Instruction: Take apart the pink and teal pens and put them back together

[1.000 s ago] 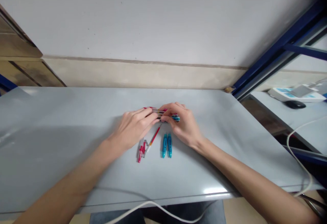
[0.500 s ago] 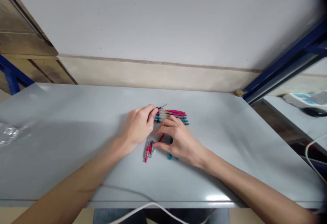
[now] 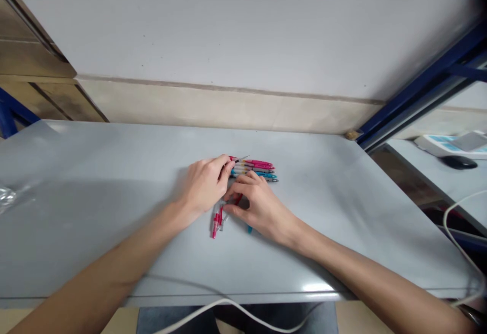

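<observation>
My left hand [image 3: 205,181] is closed, its thumb and forefinger pinching a thin pen refill [image 3: 242,159] whose pale tip sticks out to the right. Just right of it, my right hand [image 3: 258,204] curves low over the table, thumb and forefinger a little apart beside loose pen parts. Below the fingertips lies a clear and pink pen part [image 3: 216,222]. A red piece shows partly between the right fingers, and a blue pen part [image 3: 249,229] peeks out under that hand. Beyond both hands lies a row of pens [image 3: 262,166] in pink, grey and blue, their left ends partly covered.
The grey table [image 3: 114,171] meets a wall at the back. Clear plastic wrapping [image 3: 6,197] lies at the left edge. To the right, a blue metal frame [image 3: 418,90] stands before another table with a black mouse [image 3: 458,162]. A white cable [image 3: 224,302] hangs across the front edge.
My right hand has come down and left onto the loose pen parts, its thumb and forefinger closer together. The left hand keeps its pinch. The whole view has shifted slightly.
</observation>
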`<state>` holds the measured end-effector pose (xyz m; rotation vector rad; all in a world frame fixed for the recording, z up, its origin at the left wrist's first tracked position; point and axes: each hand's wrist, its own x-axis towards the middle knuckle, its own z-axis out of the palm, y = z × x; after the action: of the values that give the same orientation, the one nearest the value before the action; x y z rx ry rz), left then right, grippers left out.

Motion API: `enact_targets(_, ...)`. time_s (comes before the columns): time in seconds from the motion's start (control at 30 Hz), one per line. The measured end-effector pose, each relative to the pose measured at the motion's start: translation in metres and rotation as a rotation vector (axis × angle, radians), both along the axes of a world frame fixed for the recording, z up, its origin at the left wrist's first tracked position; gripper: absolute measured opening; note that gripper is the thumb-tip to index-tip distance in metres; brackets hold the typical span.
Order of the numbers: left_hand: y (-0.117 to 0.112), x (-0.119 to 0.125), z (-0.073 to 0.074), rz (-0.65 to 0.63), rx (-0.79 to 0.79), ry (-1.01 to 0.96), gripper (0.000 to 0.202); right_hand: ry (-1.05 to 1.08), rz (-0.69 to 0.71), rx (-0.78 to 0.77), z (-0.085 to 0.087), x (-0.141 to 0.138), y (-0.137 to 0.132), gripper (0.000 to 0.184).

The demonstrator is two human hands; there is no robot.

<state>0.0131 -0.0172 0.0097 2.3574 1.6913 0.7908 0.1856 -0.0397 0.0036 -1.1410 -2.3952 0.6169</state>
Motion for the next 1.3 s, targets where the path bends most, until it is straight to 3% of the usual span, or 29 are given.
enact_targets(0.5, 0.003, -0.005, -0.002, -0.006, -0.003, 0.011, 0.031, 0.14, 0.005, -0.02, 0.0, 0.006, 0.003, 0.014)
enact_targets(0.67, 0.004, -0.007, -0.002, -0.002, 0.002, 0.012, 0.029, 0.414, -0.056, -0.124, 0.009, 0.015, 0.01, 0.012)
enact_targets(0.87, 0.003, -0.007, -0.005, -0.072, 0.036, -0.025, 0.029, 0.875, -0.335, -0.103, 0.014, 0.031, 0.026, 0.014)
enact_targets(1.3, 0.0, -0.008, -0.006, -0.133, 0.118, -0.038, 0.023, 1.022, -0.357, -0.265, 0.01, 0.029, 0.029, 0.022)
